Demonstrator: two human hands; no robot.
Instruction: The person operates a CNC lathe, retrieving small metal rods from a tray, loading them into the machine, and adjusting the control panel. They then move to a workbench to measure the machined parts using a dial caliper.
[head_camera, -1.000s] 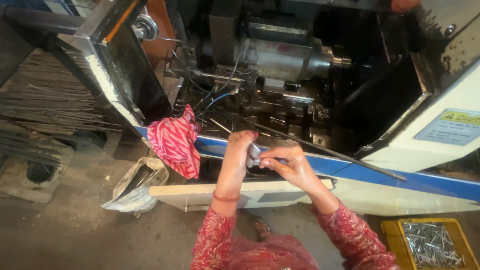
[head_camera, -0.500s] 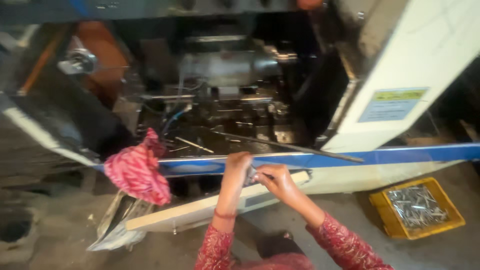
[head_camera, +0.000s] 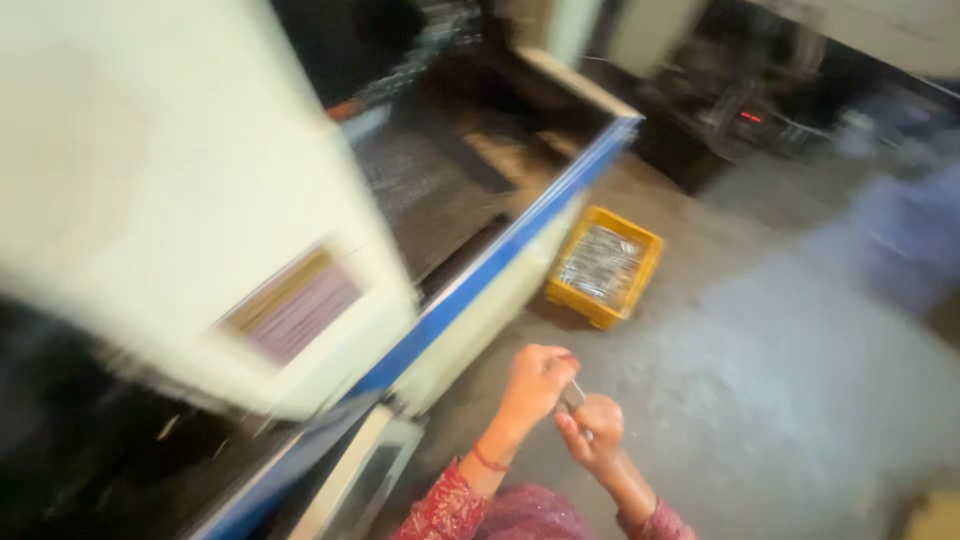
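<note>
At the bottom of the view two red patterned sleeves (head_camera: 450, 510) reach forward. The left hand (head_camera: 537, 382) is curled, its fingers closed toward the right hand (head_camera: 592, 432), and a red thread circles its wrist. The right hand is also curled, thumb and fingers pinched. Between the two hands sits a small grey metal piece (head_camera: 573, 396), gripped at the fingertips of both; blur hides its exact shape. The hands are held in the air above a grey concrete floor (head_camera: 760, 400), just beside the front of a machine.

Left of the hands runs the machine's blue rail (head_camera: 470, 290), slanting up toward the top middle. Above it a cream panel (head_camera: 160, 180) fills the left of the view, with a rectangular label (head_camera: 292, 305) on it. Behind the rail the machine's dark open bed (head_camera: 440, 180) shows.

Beyond the hands, on the floor close to the rail, stands a yellow crate (head_camera: 605, 268) filled with shiny metal parts. Farther off, at the top, dark machinery (head_camera: 740, 110) with a small red light is blurred.
</note>
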